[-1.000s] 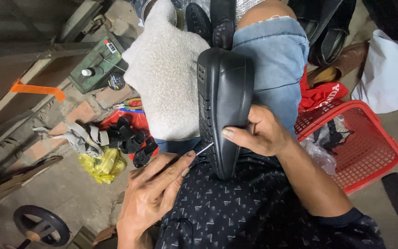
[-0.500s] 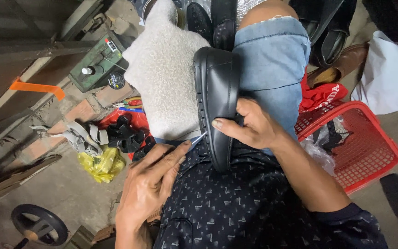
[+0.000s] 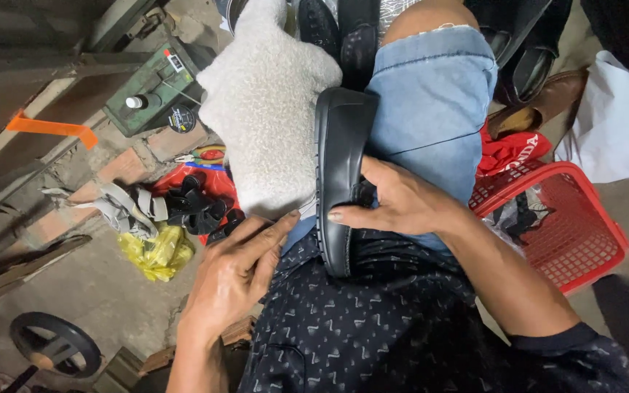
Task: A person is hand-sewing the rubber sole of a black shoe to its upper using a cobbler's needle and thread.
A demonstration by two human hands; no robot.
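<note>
The right hand point(image 3: 402, 207) clasps the black shoe point(image 3: 340, 175) lying sole-up on the lap at 12 o'clock, while the left hand point(image 3: 238, 273), at 8 o'clock, pinches something hidden, so the sole work looks unfinished.

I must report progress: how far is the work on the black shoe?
Done: nothing can be judged finished. In hand: the right hand grips the shoe on its side on the lap; the left hand works at its sole edge, tool unclear. Left: cannot tell.
</note>
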